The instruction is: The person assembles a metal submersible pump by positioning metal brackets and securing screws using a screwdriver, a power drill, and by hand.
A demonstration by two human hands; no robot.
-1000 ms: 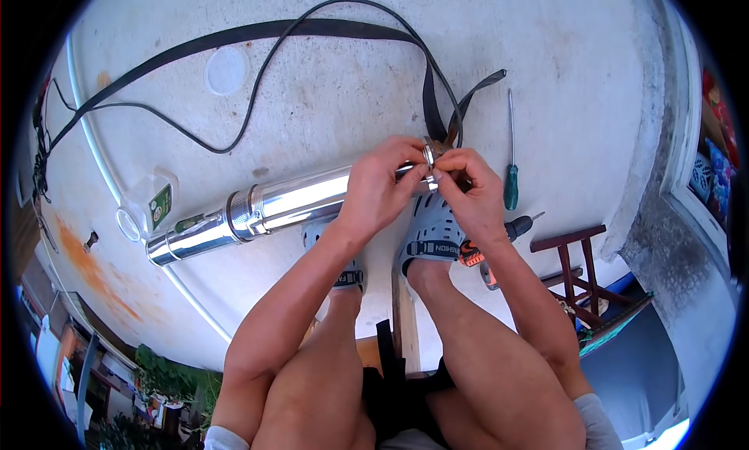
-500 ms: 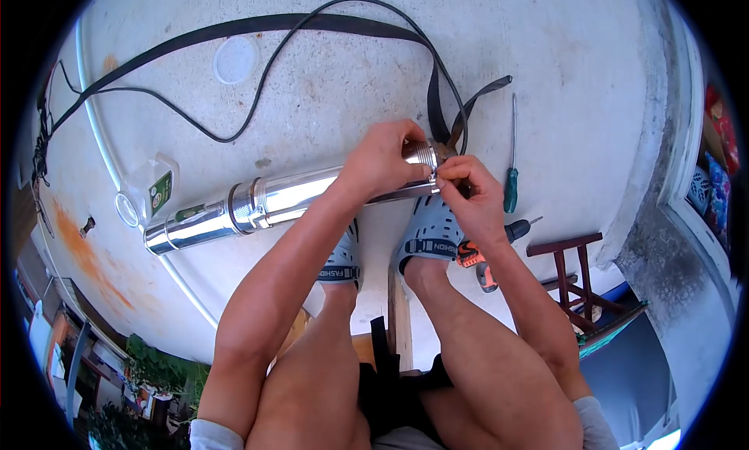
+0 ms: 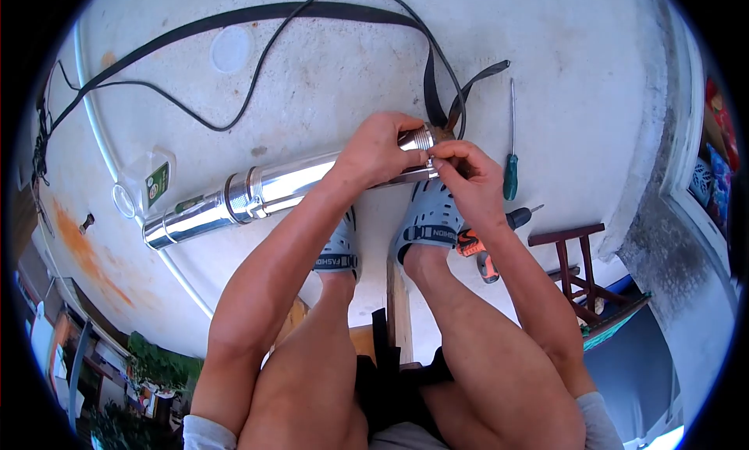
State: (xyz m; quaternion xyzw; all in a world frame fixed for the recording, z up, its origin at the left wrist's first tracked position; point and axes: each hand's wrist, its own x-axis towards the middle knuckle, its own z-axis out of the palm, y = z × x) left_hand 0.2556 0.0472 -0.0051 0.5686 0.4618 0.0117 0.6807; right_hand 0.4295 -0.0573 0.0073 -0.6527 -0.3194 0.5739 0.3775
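A shiny stainless steel submersible pump [image 3: 300,177], long and tubular, lies slantwise across the floor in front of my feet. Its right end has a ridged section [image 3: 417,139]. My left hand [image 3: 382,150] is closed over the pump near that end, fingers on the far side and thumb on the near side. Against the thumb, my right hand [image 3: 472,169] pinches the edge of a small shiny hose clamp [image 3: 430,163] at the pump's end. The fingertips partly hide the clamp. Beyond the hands, a flat black hose [image 3: 431,79] and a black cable [image 3: 456,83] run from this end.
A green-handled screwdriver [image 3: 511,177] lies to the right, above an orange and black power drill [image 3: 488,267]. A clear plastic jug [image 3: 160,173] stands beside the pump's left end, near a white pipe [image 3: 94,122]. A round white lid [image 3: 230,49] and a dark wooden stool [image 3: 569,251] are also around.
The whole view has shifted slightly, so the floor items appear higher. Both hands stay at the pump's right end, the right fingers moving only slightly around the clamp.
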